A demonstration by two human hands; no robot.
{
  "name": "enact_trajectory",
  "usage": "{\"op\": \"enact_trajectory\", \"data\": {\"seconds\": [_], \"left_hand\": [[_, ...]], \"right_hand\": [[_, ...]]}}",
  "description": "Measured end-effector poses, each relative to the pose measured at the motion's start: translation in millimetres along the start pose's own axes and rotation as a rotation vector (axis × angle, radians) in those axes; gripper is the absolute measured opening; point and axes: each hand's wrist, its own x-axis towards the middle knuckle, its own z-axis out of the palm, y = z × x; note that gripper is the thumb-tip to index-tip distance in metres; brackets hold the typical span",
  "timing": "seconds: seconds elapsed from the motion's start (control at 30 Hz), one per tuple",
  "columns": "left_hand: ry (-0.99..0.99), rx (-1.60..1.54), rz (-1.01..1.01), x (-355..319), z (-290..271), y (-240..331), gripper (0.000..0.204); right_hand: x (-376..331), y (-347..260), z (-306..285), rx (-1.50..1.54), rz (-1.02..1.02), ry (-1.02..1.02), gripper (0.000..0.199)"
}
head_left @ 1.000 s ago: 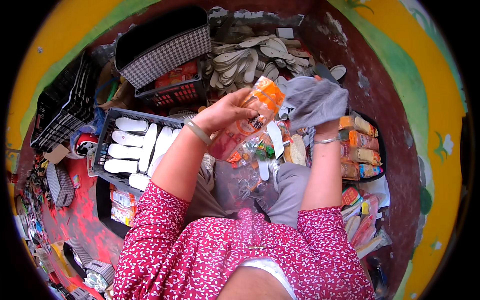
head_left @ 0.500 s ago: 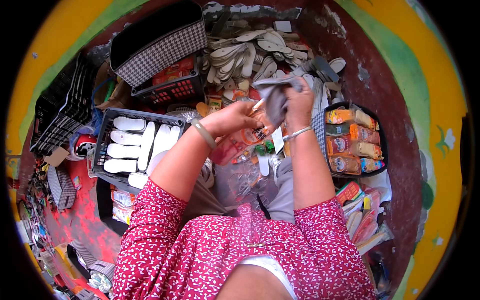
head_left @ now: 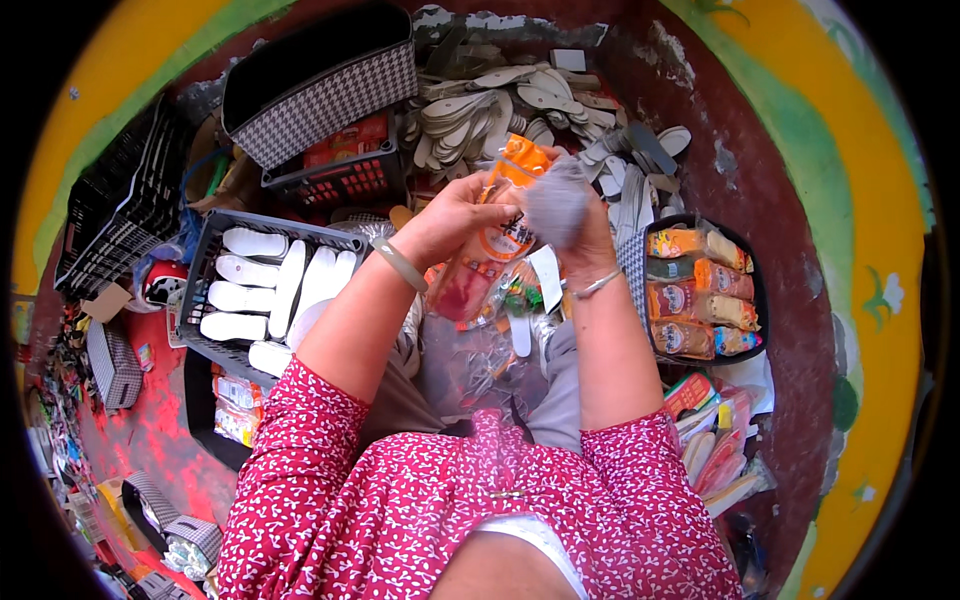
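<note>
My left hand (head_left: 452, 218) grips a clear plastic packet (head_left: 505, 243) with orange printing, its thumb lying across the front. The packet is held upright and tilted above my lap, orange at the top and reddish at the lower end. In my right hand (head_left: 592, 245) is a grey cloth (head_left: 556, 208), bunched up and smeared by motion. The cloth lies against the packet's right side, and the right fingers are mostly hidden behind it. Below the packet, a white sole-shaped piece (head_left: 520, 335) lies among clear plastic scraps between my feet.
On my left stands a dark crate (head_left: 190, 275) of white insoles (head_left: 290, 290). A checked basket (head_left: 636, 275) on my right holds several wrapped packets (head_left: 705, 278). Ahead lies a heap of pale insoles (head_left: 470, 125), beside a houndstooth basket (head_left: 335, 112) above a black crate (head_left: 350, 178).
The cloth has moved down from the packet's upper end to its right side, uncovering the packet's orange top. My left hand still holds the packet.
</note>
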Motion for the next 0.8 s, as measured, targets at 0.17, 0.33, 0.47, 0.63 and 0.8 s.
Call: {"op": "enact_trajectory", "data": {"seconds": [0.17, 0.33, 0.47, 0.63, 0.8], "left_hand": [[0.043, 0.149, -0.029, 0, 3, -5, 0.030], [0.032, 0.137, -0.036, 4, 4, -9, 0.031], [0.073, 0.130, -0.014, -3, 10, -4, 0.024], [0.187, -0.282, 0.038, -6, -13, 10, 0.027], [0.202, -0.391, -0.047, 7, 0, 4, 0.027]], "right_hand": [[-1, 12, 21, -0.012, -0.163, 0.300, 0.020], [6, 12, 19, -0.010, -0.258, 0.407, 0.014], [28, 9, -17, -0.029, -0.222, 0.601, 0.013], [27, -49, -30, -0.010, -0.278, 0.364, 0.022], [12, -5, 24, -0.520, -0.308, 0.003, 0.038]]}}
